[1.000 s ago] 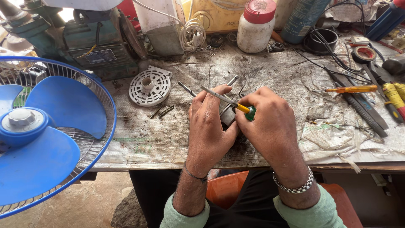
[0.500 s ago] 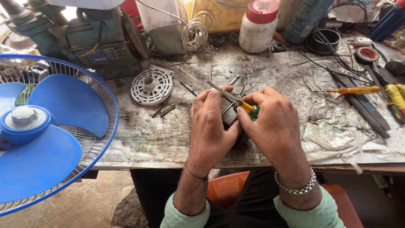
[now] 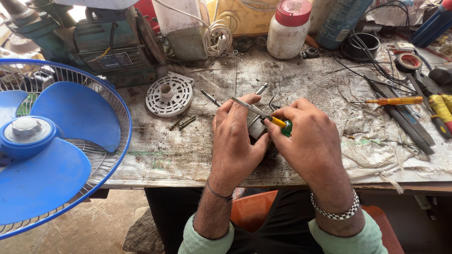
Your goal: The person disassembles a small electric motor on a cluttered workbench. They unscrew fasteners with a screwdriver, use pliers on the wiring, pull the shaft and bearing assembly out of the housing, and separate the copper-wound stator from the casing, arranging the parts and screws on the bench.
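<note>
My left hand (image 3: 238,136) and my right hand (image 3: 308,136) meet at the middle of the workbench over a small dark metal part (image 3: 258,128), mostly hidden between them. The left hand clasps that part. The right hand grips a screwdriver (image 3: 263,115) with a yellow and green handle; its metal shaft points up and left across my left fingers. A white round vented cover (image 3: 169,94) lies on the bench to the left, with loose screws (image 3: 182,123) beside it.
A blue fan (image 3: 47,141) with a wire guard stands at the left edge. A greenish motor (image 3: 108,47), white jar with red lid (image 3: 288,28), coiled white cable (image 3: 217,36), tape roll (image 3: 408,62), orange screwdriver (image 3: 393,100) and pliers (image 3: 442,110) crowd the back and right.
Both hands stayed on the part with only slight shifts. The screwdriver shaft has tilted a little, now resting across my left fingers.
</note>
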